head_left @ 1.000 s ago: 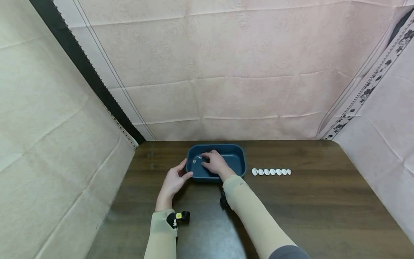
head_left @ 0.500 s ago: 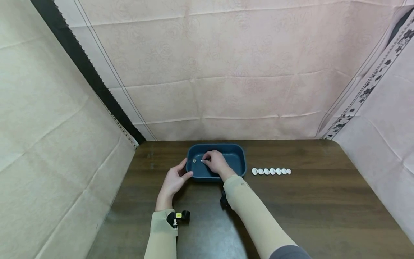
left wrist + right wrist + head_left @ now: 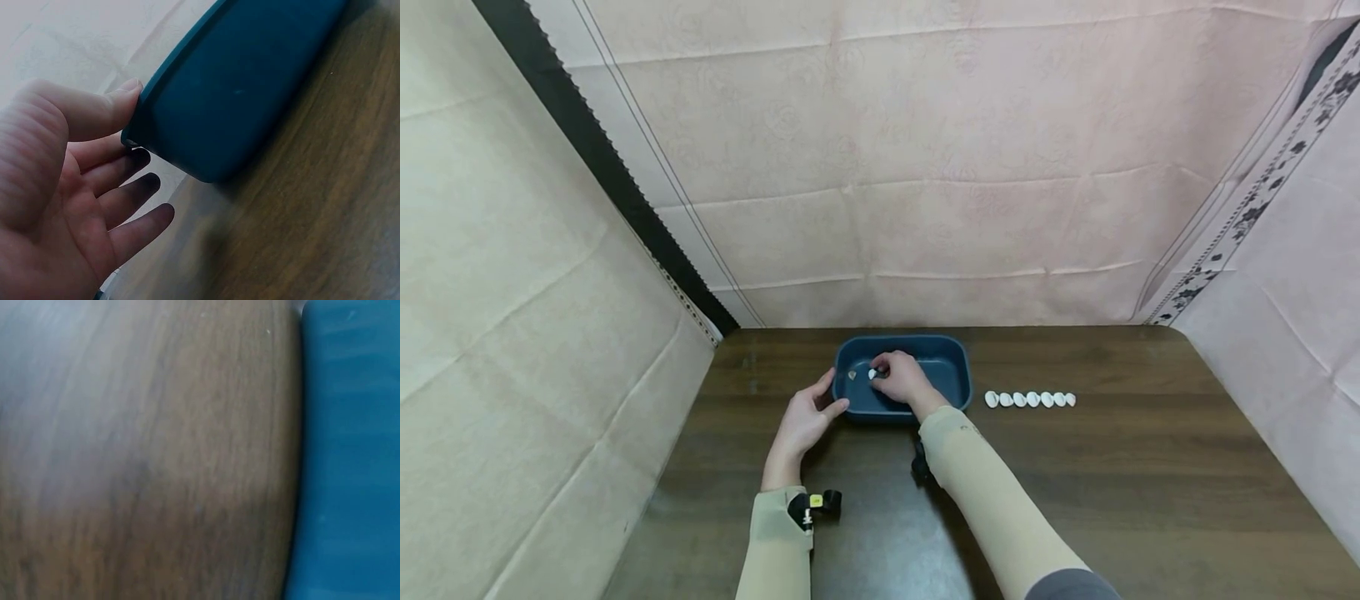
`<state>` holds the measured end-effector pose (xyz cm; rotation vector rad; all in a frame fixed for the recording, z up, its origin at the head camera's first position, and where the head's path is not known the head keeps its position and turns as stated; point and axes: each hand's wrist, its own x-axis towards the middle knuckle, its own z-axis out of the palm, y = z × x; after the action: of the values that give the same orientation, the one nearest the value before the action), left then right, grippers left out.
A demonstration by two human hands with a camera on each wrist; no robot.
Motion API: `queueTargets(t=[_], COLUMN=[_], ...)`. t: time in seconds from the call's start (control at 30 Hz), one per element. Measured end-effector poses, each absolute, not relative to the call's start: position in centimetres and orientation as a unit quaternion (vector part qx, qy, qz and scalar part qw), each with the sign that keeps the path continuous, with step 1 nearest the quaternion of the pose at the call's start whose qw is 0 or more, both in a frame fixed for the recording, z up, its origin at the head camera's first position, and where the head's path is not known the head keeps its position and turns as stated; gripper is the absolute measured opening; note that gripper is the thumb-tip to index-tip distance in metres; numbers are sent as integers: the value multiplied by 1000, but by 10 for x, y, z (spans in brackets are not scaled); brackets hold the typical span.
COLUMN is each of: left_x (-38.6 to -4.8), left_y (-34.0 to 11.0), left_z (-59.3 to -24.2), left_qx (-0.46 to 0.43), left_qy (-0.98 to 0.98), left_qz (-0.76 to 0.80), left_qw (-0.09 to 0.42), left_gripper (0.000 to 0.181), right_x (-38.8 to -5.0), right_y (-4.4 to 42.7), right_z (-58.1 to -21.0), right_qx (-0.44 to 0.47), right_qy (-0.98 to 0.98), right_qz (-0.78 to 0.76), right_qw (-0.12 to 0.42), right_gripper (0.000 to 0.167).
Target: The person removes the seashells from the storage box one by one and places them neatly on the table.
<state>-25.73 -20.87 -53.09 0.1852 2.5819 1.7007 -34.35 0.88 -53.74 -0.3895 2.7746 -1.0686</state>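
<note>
A deep blue rectangular tray (image 3: 955, 400) stands on the table. My left hand (image 3: 802, 422) holds its left end by the rim; in the left wrist view, the thumb (image 3: 103, 112) and index finger pinch the corner while the other fingers extend free. Inside the tray, my right hand (image 3: 904, 382) pinches a small white piece (image 3: 872, 374), which looks like a shell. Another small pale piece (image 3: 852, 375) lies on the tray floor to its left. The right wrist view shows only the tray's outer wall (image 3: 350, 456) and table, so the right fingers are hidden there.
Right of the tray, several small white shell-like pieces (image 3: 1033, 399) form a straight row on the brown wooden table (image 3: 1120, 492). Pale cloth (image 3: 985, 192) hangs behind the table and at both sides.
The right fingers have closed on a small piece on the tray floor and drawn it slightly right and toward me, its white side now showing. The left hand keeps its place.
</note>
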Motion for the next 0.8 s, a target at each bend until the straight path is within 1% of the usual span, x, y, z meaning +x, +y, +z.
queueTargets(t=[0.3,0.5,0.8], left_x=[-257,-257,-257], left_y=[-210,-210,-210], left_z=[-530,-530,-530], left_qx=[65,62,58], left_qy=[833,832,839], left_qz=[549,550,541], left_qw=[26,27,26], left_gripper=[66,67,67], right_x=[-344,-343,-343], right_y=[8,9,10], right_z=[-538,-537,-536], right_qx=[-126,-128,-117], right_qy=[923,917,912], right_qz=[-356,-371,-383], right_qw=[80,77,90], right_gripper=[23,24,24])
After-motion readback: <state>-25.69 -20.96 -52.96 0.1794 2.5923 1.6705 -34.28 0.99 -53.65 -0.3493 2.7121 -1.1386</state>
